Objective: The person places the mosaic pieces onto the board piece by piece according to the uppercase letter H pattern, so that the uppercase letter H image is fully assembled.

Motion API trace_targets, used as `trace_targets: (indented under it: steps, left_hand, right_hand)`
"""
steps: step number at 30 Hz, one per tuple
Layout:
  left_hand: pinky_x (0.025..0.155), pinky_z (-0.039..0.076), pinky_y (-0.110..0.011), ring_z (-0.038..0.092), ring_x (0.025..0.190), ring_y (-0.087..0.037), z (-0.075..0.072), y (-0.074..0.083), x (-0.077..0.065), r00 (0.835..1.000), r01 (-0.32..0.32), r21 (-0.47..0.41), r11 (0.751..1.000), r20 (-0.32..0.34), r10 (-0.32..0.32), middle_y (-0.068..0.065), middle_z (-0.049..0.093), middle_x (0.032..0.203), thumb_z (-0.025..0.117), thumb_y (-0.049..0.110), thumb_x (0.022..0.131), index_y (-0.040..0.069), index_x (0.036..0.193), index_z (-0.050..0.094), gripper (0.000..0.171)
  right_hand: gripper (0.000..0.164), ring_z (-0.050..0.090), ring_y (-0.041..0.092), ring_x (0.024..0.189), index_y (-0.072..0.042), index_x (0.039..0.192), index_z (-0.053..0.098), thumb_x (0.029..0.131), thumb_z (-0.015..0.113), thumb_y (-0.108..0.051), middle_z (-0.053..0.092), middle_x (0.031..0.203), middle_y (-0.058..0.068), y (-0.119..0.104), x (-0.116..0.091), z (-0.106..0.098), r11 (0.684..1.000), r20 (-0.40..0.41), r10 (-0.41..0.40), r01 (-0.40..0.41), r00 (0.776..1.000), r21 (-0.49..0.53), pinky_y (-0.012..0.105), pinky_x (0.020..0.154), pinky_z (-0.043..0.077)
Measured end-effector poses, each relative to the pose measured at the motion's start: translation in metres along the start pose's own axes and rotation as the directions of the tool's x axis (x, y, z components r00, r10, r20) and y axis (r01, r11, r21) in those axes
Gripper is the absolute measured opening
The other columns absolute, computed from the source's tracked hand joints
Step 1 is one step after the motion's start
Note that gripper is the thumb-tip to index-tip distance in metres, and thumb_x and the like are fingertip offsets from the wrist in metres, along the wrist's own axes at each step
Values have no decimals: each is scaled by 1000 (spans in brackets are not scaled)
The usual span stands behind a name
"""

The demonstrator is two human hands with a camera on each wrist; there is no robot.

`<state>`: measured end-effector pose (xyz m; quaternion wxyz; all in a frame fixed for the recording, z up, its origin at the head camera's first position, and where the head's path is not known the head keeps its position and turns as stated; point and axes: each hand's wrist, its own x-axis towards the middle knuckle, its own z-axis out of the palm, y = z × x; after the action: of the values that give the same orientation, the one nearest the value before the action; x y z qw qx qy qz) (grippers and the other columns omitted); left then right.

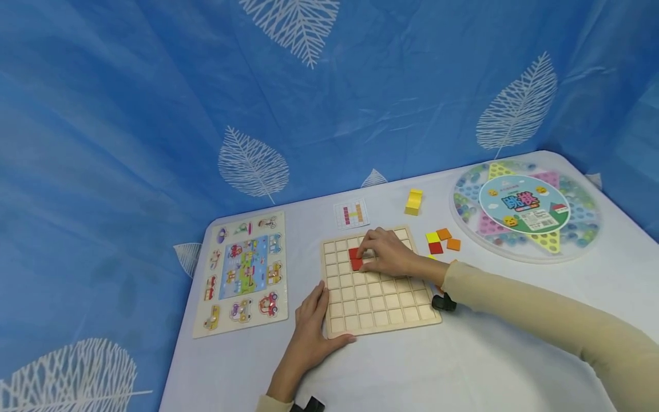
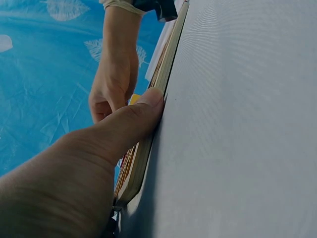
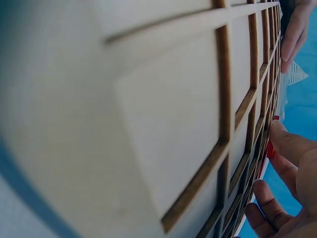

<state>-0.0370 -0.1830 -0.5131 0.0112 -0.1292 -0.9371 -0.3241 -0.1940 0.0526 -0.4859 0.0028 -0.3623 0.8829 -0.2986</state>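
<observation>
A square wooden grid board (image 1: 365, 306) lies on the white table. My left hand (image 1: 310, 329) rests at its near left corner, fingers stretched along the left side and thumb on the front edge; in the left wrist view the thumb (image 2: 141, 109) touches the rim. My right hand (image 1: 388, 254) reaches over the upper part of the board. Its thumb and forefinger pinch a red tile (image 3: 270, 148) at the grid. Two red squares (image 1: 356, 264) show one above the other at the fingertips in the head view. The right palm and forearm cover some cells.
Behind the board lie a pattern card (image 1: 352, 222) and a yellow block (image 1: 413, 202). Loose tiles, among them an orange tile (image 1: 453, 244) and a red one (image 1: 435, 248), lie to the right. Farther right is a round Chinese checkers set (image 1: 525, 206). A vehicle peg puzzle (image 1: 244, 266) lies left.
</observation>
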Motion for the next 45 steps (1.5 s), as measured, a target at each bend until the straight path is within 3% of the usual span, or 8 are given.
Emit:
trace_targets:
  steps: [6, 45]
  left_hand:
    - [112, 21, -53, 24, 146, -33, 1, 0, 0, 1000, -9, 9, 1000, -11, 9, -12, 21, 162, 83, 53, 70, 1, 153, 29, 112]
    - [111, 22, -54, 25, 146, -34, -3, -1, 0, 1000, -11, 2, 1000, -9, 11, -13, 22, 162, 85, 51, 69, 0, 152, 31, 111]
  right_hand:
    - [23, 49, 19, 96, -22, 92, 74, 77, 83, -35, 60, 99, -2, -1, 0, 1, 1000, -7, 9, -9, 1000, -10, 46, 89, 37]
    - [25, 47, 17, 93, -24, 90, 74, 73, 85, -39, 59, 95, -2, -3, 2, 2, 999, -23, 27, -28, 999, -20, 46, 89, 35]
